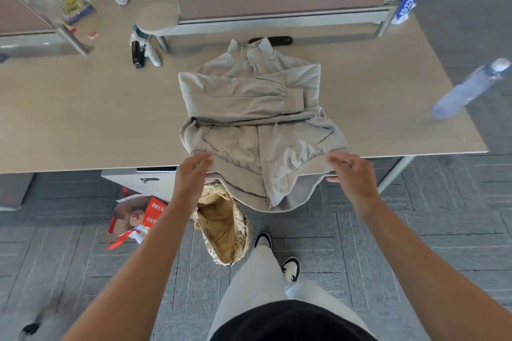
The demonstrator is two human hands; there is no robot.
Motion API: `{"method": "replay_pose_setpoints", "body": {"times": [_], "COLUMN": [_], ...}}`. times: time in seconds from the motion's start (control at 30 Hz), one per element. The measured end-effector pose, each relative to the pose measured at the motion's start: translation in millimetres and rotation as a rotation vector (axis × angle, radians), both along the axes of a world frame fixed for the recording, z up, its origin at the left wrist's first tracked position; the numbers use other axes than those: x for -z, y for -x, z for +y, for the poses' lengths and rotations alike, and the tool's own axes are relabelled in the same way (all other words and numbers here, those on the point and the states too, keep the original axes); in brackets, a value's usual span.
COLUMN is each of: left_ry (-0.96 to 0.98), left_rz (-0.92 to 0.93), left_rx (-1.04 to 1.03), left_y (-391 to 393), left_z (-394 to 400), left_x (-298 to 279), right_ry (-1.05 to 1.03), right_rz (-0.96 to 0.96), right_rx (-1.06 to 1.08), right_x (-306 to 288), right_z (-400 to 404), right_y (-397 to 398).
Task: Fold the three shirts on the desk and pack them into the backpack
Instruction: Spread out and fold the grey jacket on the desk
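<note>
Shirt [257, 108] hem gripped by L hand [191, 174] & R hand [350, 171].

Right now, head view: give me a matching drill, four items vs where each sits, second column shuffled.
Items:
1. grey jacket
2. camouflage backpack
3. water bottle
4. black stapler

Places:
A. desk, far left, by the divider leg
B. floor, under the desk edge, open
C. desk, right edge
D. desk centre, hem hanging over the near edge

Pairs: 1-D, 2-B, 3-C, 4-A
</note>
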State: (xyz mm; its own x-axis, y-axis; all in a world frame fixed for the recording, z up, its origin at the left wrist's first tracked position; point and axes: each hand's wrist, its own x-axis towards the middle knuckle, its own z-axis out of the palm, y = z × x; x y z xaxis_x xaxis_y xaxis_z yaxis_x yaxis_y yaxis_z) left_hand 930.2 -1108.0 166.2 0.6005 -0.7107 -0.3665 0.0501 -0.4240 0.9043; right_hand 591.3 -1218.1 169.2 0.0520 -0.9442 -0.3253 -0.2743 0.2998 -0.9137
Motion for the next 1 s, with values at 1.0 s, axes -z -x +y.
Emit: {"method": "replay_pose_setpoints", "body": {"times": [1.0], "left_ry": [0.232], "left_rz": [0.221], "left_rx": [-0.194], "left_y": [-173], "left_z": [-408], "left_x": [-49], "right_ry": [0.126], "right_rz": [-0.093], "right_rx": [0.045], "right_x": [-65], "right_z": [-409], "right_y": [-205]}}
